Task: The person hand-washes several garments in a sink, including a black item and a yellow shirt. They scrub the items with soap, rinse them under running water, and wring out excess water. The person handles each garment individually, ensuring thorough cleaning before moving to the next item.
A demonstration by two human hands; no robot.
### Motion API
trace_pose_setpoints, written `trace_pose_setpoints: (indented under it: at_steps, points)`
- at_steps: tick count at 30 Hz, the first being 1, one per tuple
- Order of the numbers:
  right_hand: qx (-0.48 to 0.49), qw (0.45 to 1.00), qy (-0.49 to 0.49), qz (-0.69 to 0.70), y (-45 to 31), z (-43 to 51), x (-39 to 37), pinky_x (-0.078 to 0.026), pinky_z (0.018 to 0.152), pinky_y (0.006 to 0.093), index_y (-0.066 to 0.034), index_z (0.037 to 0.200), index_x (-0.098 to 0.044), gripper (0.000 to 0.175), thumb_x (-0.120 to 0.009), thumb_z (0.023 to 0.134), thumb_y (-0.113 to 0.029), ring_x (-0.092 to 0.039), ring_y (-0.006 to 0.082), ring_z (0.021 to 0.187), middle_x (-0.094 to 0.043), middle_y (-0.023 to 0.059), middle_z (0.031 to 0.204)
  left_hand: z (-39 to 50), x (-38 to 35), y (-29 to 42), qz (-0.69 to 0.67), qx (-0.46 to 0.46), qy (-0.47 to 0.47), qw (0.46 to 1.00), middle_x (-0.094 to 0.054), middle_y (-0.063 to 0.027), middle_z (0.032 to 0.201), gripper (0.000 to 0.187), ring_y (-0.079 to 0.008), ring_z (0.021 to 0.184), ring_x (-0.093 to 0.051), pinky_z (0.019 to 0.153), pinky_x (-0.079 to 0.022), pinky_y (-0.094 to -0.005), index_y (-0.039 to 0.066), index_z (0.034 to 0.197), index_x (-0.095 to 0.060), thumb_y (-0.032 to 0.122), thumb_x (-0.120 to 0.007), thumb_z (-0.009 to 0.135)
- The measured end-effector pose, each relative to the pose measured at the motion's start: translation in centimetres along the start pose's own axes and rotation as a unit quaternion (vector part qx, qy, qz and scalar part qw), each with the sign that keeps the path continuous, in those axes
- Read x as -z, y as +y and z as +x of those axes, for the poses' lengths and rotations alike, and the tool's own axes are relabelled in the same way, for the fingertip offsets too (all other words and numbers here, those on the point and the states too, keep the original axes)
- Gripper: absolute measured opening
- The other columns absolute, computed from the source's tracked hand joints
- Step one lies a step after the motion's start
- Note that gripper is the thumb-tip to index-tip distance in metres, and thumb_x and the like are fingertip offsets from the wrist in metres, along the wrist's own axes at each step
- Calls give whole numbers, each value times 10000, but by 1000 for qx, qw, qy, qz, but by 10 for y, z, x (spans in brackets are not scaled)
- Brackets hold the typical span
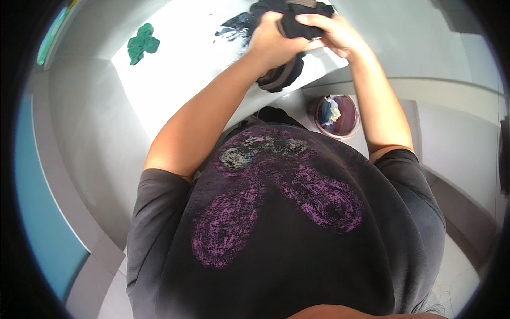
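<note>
A bunched, dark garment (305,26) with greyish-brown bands is held up at the top of the view, over a bright sunlit white surface (179,71). My left hand (273,44) grips it from the left, with its thumb pressed on the cloth. From the other side my right hand (338,34) grasps the same fabric, fingers partly hidden behind it. A lower bunch of the garment (283,77) hangs below my left wrist. Left of the hands, a wet, glossy dark patch (235,28) spreads on the white surface; whether it is cloth or water I cannot tell.
A crumpled green cloth (143,44) lies at the upper left of the white surface. Below my right forearm stands a purplish bucket (356,119) containing pale and dark items. Grey walls (87,103) curve around the sides, and a blue panel (38,191) runs along the left.
</note>
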State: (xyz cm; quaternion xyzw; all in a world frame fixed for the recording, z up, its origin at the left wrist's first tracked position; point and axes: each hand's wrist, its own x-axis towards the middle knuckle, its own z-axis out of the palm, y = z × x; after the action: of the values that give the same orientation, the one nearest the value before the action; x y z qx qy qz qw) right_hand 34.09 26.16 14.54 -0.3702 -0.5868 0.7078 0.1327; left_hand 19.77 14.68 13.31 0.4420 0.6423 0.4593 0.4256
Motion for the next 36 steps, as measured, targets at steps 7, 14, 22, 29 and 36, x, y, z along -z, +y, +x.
trace_pose_setpoints:
  at_steps: [7,14,22,29,36]
  points:
    - [-26,983,37,-179,6,-122,58,-483,750,262,10,1042,-598,441,-696,632,-118,-567,102,818,-621,23,838,-4,-11,-14,77,18,-141,987,-584,-133,1158,673,-201,1045,-567,886,-440,-318,5,1268,-454,404,-715,793]
    - [-181,858,285,-388,139,-178,121,-503,778,341,4,987,-620,452,-716,604,-215,-643,221,833,-661,155,847,8,70,-89,95,282,-85,951,-589,-34,1046,413,-137,913,-576,778,-424,-287,89,1123,-549,369,-638,832]
    - [-434,810,246,-309,162,-150,107,-565,648,406,-91,1409,-309,877,-771,719,-371,-626,309,944,-570,206,1203,-7,96,-128,20,320,-11,947,-605,26,896,218,-88,770,-557,654,-423,-257,124,955,-594,298,-631,828]
    - [-40,985,-62,-154,61,-15,29,-480,652,229,-38,1197,-557,429,-657,866,-291,-557,73,762,-609,-8,876,-38,113,-123,-23,349,45,936,-586,-9,952,240,-119,841,-575,741,-447,-268,93,1008,-543,273,-610,864]
    - [88,857,-21,-507,103,187,-110,-374,1025,362,-2,1304,-474,621,-667,808,-321,-455,322,1240,-511,236,1281,-106,123,-109,-93,358,165,914,-619,-30,978,304,-87,837,-576,729,-453,-231,40,1106,-539,247,-593,890]
